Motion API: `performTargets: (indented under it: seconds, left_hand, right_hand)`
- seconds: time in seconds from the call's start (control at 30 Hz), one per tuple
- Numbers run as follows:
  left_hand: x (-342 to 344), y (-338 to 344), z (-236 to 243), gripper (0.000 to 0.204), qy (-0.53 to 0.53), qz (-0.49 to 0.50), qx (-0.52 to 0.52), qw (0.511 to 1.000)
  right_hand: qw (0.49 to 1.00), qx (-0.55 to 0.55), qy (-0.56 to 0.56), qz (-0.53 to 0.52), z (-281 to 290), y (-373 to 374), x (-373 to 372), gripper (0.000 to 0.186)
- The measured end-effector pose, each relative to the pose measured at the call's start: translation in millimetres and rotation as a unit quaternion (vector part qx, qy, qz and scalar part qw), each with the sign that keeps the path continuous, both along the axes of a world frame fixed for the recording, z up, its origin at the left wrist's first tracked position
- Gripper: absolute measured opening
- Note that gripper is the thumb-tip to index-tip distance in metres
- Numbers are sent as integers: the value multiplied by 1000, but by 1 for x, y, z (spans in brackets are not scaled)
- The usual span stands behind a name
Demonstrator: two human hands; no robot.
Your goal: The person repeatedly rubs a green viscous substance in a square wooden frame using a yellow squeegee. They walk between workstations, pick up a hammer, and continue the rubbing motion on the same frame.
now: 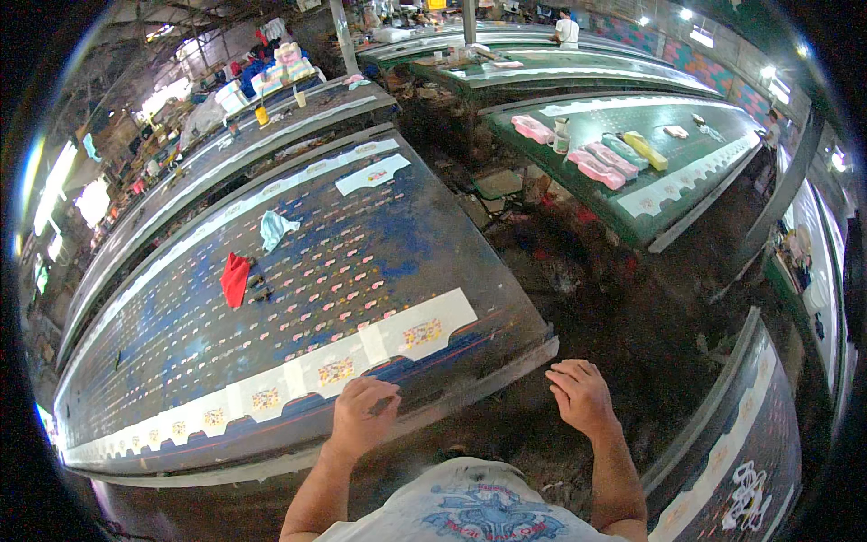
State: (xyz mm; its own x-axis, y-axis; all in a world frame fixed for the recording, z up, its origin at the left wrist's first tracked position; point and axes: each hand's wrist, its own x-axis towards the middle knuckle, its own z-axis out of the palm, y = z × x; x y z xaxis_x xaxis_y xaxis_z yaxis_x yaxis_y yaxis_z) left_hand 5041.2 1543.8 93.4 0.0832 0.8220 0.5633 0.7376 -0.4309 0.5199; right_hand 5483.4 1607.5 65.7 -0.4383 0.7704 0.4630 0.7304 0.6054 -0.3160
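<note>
My left hand (366, 406) hovers at the near edge of a long dark printing table (442, 235), just beside a strip of white printed fabric pieces (289, 393); its fingers are loosely bent and apart, with nothing visible in them. My right hand (581, 393) is raised off the table's near right corner, fingers curled but apart and empty. Farther back on that table lie a red cloth (235, 278), a pale blue cloth (276, 228) and small dark objects beside the red one.
A green table (686, 199) with pink and yellow padded items (601, 170) stands back right; another table (731, 452) with white strips curves along the lower right. A dark gap with a stool (497, 185) separates them. A person (566, 32) stands far back.
</note>
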Motion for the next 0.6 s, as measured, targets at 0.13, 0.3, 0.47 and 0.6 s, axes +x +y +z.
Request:
performTargets:
  seconds: [0.13, 0.3, 0.47, 0.6]
  left_hand:
    - [38, 40, -9, 27, -3, -11, 18, 1000]
    - [58, 74, -39, 20, -33, 35, -46, 998]
    - [114, 99, -50, 21, -170, 47, -126, 976]
    - [171, 115, -62, 22, -223, 36, -230, 947]
  right_hand:
    - [999, -13, -17, 28, 5, 43, 14, 30]
    - [995, -68, -40, 63, 3, 74, 39, 17]
    - [960, -228, -127, 104, 5, 124, 103, 14]
    - [856, -427, -261, 128, -51, 141, 181, 27]
